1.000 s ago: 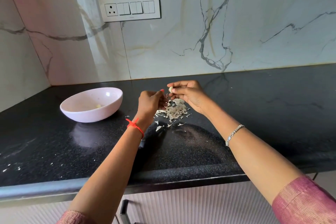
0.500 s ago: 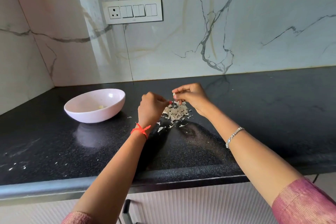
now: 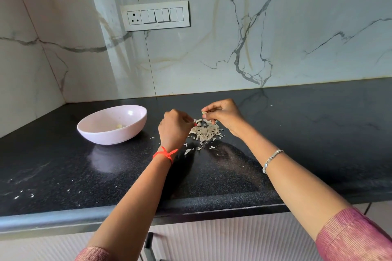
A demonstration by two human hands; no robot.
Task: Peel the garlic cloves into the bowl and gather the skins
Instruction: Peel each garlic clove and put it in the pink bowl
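Note:
A pale pink bowl (image 3: 135,122) sits on the black counter at the left, with a peeled clove (image 3: 118,126) inside. A heap of papery garlic skins (image 3: 204,131) lies on the counter between my hands. My right hand (image 3: 224,115) hovers just above the heap's far side and pinches a small garlic clove (image 3: 204,112) in its fingertips. My left hand (image 3: 174,129) is to the left of the heap, fingers curled closed, fingertips pointing at the skins; what they pinch is hidden.
Stray skin flakes (image 3: 188,150) lie nearer to me than the heap. White crumbs (image 3: 23,194) dot the counter's front left. A marble wall with a switch panel (image 3: 156,16) stands behind. The counter edge (image 3: 191,211) runs across the front above a cabinet.
My left hand has dropped a little toward the skin heap and drawn apart from my right hand, which still holds the clove. The camera has tilted slightly.

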